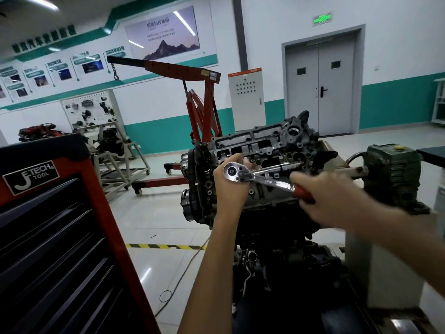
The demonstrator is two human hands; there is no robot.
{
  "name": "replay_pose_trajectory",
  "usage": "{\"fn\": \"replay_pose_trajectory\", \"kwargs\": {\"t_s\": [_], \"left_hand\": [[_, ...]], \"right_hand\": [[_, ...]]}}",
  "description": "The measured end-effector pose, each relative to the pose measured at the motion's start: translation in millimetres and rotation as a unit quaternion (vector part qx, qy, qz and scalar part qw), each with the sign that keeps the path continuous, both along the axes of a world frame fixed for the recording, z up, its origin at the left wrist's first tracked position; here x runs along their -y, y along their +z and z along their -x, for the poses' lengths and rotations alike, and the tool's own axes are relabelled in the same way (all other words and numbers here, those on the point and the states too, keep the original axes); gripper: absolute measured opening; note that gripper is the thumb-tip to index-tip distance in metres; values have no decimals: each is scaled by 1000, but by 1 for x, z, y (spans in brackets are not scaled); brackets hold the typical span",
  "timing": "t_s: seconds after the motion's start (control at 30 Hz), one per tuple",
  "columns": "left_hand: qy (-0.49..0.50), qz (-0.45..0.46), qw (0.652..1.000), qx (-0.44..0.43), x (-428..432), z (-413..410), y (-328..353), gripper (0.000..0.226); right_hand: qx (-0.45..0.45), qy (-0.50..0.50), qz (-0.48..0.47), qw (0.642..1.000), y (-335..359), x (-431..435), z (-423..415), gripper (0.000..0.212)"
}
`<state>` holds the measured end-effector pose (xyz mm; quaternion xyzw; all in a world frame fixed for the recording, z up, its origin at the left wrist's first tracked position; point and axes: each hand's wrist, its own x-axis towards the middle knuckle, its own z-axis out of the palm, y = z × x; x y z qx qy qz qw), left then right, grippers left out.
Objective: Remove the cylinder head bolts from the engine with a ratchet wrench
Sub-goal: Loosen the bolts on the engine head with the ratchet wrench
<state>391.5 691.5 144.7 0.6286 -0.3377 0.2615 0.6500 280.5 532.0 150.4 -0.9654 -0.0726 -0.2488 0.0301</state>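
The ratchet wrench is held in front of the top face of the engine, at its left end. Its round chrome head faces the camera, and its shaft slants down to the right into a red handle. The left hand sits just behind and below the wrench head with its back to the camera, fingers curled up around the head. What it pinches underneath is hidden. The right hand is smeared by motion blur but is wrapped around the red handle.

A chrome bar lies across the cylinder head just behind the wrench shaft, and I cannot tell whether it is joined to the wrench. The cylinder head is bare dark metal with open cavities and bolt holes, tilted toward the camera. Any bolt under the wrench head is hidden.

The engine hangs on a stand, and the stand's green gearbox, with a yellow cap on top, is at the right. A red and black tool cabinet labelled "TOOL" fills the lower left, near the camera.

Behind the engine stands a red engine hoist, with a hook on a chain at the tip of its boom. To its right are a grey electrical cabinet and a grey double door under a green exit sign. A parts display board stands at the far left. A strip of yellow and black tape crosses the tiled floor.
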Motion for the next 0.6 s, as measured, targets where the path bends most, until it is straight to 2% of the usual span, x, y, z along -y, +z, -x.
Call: {"fn": "replay_pose_trajectory", "kwargs": {"t_s": [0.07,0.17,0.23,0.33,0.43,0.47,0.53,0.6], "left_hand": [[8,35,999,-19,3,3,0,49],[-7,130,985,-115,12,9,-7,30],[-1,155,977,-148,13,12,-10,19],[8,44,998,-46,2,5,-5,37],[3,-42,999,2,-5,-3,7,40],[2,-61,998,7,-5,-4,11,40],[0,-93,995,19,-6,-5,13,44],[-3,-86,996,21,-4,-6,10,44]], "right_hand": [[-23,0,-140,990,-41,-34,4,24],[-45,47,-361,930,-81,-84,1,22],[-39,71,-405,911,-87,-92,-2,21],[-50,102,-310,944,-61,-56,1,24],[-102,104,-121,982,-7,-6,0,34],[-94,86,-43,991,12,8,-3,29],[-18,44,80,996,40,23,-8,16],[19,29,92,995,41,23,-7,15]]}}
